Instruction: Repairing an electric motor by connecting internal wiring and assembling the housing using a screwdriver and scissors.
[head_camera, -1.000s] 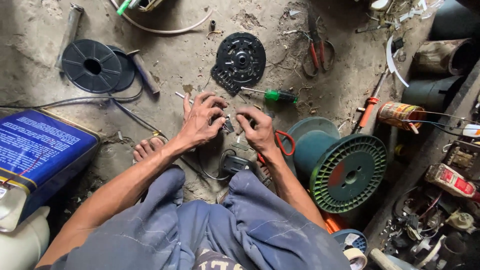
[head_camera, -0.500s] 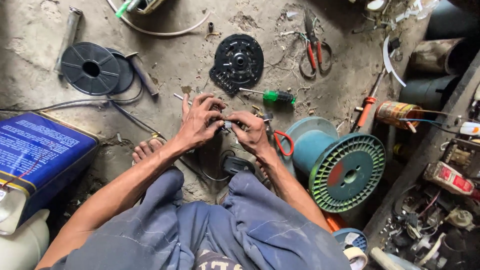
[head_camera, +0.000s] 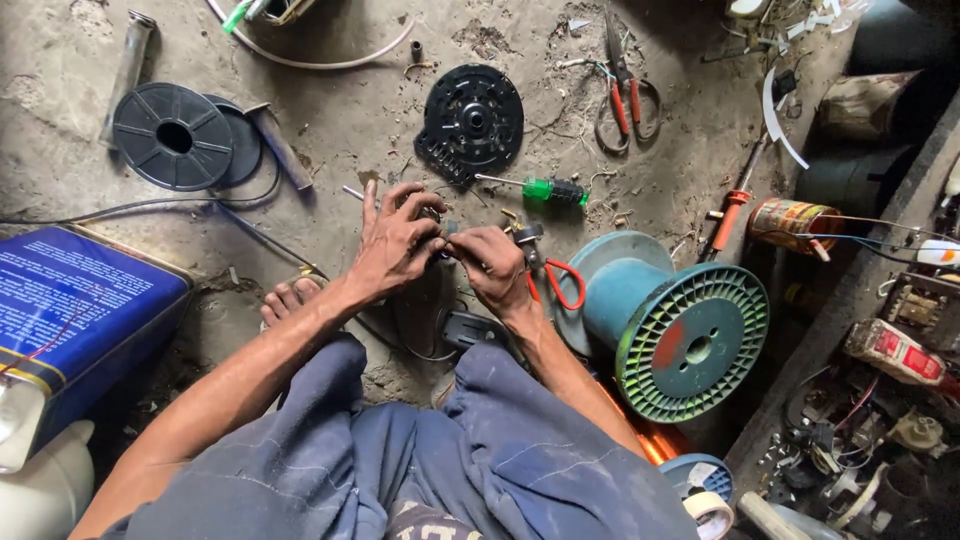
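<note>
A concrete floor (head_camera: 330, 150) is being used as a workbench, seen from above. At three o'clock a large green spool (head_camera: 680, 335) is lying on its side; at nine o'clock a blue tin (head_camera: 75, 310) is resting. A black spool (head_camera: 172, 135) is lying at ten o'clock, a black round plate (head_camera: 472, 120) at twelve, a green-handled screwdriver (head_camera: 545, 189) just right of it, and red-handled scissors (head_camera: 625, 95) at one o'clock. At the centre, a small dark part (head_camera: 445, 235) is being pinched between the left hand (head_camera: 392, 245) and the right hand (head_camera: 492, 268), fingertips curled closed on it, the left index finger being held straight.
</note>
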